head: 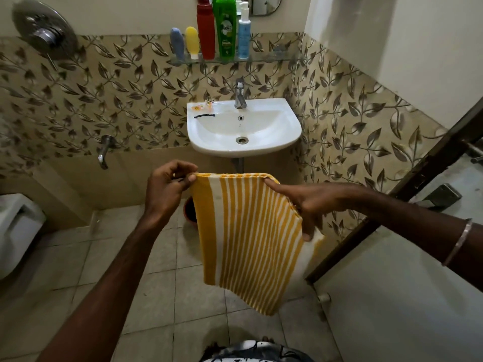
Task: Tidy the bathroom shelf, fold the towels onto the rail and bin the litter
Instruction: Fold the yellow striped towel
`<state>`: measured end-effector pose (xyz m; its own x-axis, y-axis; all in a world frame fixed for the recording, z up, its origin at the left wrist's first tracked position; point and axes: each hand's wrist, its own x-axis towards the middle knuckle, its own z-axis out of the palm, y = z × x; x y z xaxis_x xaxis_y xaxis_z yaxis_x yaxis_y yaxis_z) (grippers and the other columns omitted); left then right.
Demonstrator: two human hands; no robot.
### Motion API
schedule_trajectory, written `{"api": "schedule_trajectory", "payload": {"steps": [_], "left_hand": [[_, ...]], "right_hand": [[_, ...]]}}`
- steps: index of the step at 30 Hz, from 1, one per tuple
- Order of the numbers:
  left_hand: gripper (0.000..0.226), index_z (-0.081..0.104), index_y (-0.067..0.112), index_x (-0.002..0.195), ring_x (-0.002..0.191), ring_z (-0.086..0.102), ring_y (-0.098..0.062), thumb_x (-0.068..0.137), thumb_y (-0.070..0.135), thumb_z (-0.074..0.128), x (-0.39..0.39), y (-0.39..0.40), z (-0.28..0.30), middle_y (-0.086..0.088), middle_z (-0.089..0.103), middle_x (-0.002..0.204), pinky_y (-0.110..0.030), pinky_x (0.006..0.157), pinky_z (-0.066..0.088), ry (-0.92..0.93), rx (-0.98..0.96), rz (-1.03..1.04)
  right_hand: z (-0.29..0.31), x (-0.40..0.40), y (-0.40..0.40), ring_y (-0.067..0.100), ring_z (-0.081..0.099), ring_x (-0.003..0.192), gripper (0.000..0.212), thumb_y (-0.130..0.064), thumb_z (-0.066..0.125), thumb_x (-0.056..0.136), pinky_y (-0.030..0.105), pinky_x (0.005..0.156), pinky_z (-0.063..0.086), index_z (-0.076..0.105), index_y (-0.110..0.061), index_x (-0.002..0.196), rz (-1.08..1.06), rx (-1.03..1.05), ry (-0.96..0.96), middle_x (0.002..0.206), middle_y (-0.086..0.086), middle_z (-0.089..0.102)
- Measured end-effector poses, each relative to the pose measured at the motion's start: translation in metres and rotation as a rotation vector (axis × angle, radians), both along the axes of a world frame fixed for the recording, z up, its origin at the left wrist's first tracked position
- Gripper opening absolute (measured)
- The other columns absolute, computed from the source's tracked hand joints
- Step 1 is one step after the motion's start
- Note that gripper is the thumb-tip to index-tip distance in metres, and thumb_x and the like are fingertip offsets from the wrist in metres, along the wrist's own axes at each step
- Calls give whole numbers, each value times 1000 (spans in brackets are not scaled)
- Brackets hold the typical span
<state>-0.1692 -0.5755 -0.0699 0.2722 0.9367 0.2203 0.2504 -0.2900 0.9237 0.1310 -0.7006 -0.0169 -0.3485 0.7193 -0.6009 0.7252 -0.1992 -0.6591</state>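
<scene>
A yellow-and-white striped towel [245, 239] hangs folded in front of me, below the sink. My left hand [167, 186] pinches its top left corner. My right hand [308, 202] grips the top right corner and right edge. On the glass shelf [271, 58] above the sink stand a blue tube [177, 43], a yellow tube [192, 42], a red bottle [206, 31], a green bottle [224, 28] and a blue pump bottle [243, 35]. An orange wrapper [202, 107] and a thin black item [204, 116] lie on the left rim of the white sink [287, 131].
A reddish-brown bin or pot [189, 211] sits on the floor under the sink, partly hidden by the towel. A white toilet [15, 231] is at the left. A dark door frame [407, 189] and white door stand at the right. A wall tap [104, 152] sticks out left of the sink.
</scene>
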Motion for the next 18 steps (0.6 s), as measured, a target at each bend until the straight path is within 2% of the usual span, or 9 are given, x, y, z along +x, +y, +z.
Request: {"api": "schedule_trajectory", "payload": {"steps": [1, 3, 5, 9, 12, 14, 18], "left_hand": [[26, 72, 28, 96, 97, 69, -5, 87, 3, 70, 1, -5, -1, 10, 73, 99, -25, 78, 58, -24, -6, -5], [28, 71, 29, 94, 96, 70, -7, 85, 3, 72, 6, -17, -4, 10, 74, 97, -28, 78, 59, -67, -11, -9], [29, 71, 28, 94, 96, 70, -9, 84, 1, 73, 16, -32, -5, 6, 74, 98, -30, 79, 60, -126, -33, -18], [29, 70, 29, 93, 92, 72, -9, 83, 2, 75, 42, -63, -4, 8, 74, 95, -27, 73, 61, -234, -65, -49], [26, 71, 20, 96, 89, 73, -15, 82, -1, 75, 62, -77, -1, 0, 76, 93, -35, 74, 63, -308, -95, -56], [24, 71, 13, 98, 89, 74, -21, 81, -3, 76, 72, -83, 1, -6, 76, 92, -39, 75, 62, -340, -108, -63], [24, 71, 9, 100, 90, 75, -17, 80, -2, 77, 86, -88, 4, -5, 77, 94, -35, 79, 61, -328, -41, -87]], "right_hand": [[-1, 1, 2, 32, 61, 119, 123, -4, 83, 68, 51, 87, 60, 7, -46, 155, -75, 20, 77, 140, 2, 55], [-2, 2, 7, 38, 70, 103, 95, -2, 81, 67, 48, 70, 63, 38, -35, 144, -238, 46, 182, 120, 9, 68], [-3, -1, 13, 44, 73, 91, 75, 2, 80, 68, 47, 62, 62, 49, -24, 131, -381, 64, 225, 107, 17, 72], [-2, -11, 25, 45, 74, 76, 63, 7, 76, 68, 42, 55, 60, 46, -12, 119, -556, 120, 256, 88, 21, 73], [-2, -21, 31, 46, 74, 75, 53, 10, 76, 69, 45, 57, 60, 46, -7, 110, -621, 149, 275, 79, 20, 74], [-2, -24, 35, 46, 74, 73, 40, 10, 74, 72, 47, 58, 61, 51, -2, 103, -617, 171, 273, 77, 20, 75], [0, -25, 39, 45, 74, 70, 26, 9, 66, 77, 42, 55, 61, 52, -1, 96, -645, 213, 281, 80, 24, 75]]}}
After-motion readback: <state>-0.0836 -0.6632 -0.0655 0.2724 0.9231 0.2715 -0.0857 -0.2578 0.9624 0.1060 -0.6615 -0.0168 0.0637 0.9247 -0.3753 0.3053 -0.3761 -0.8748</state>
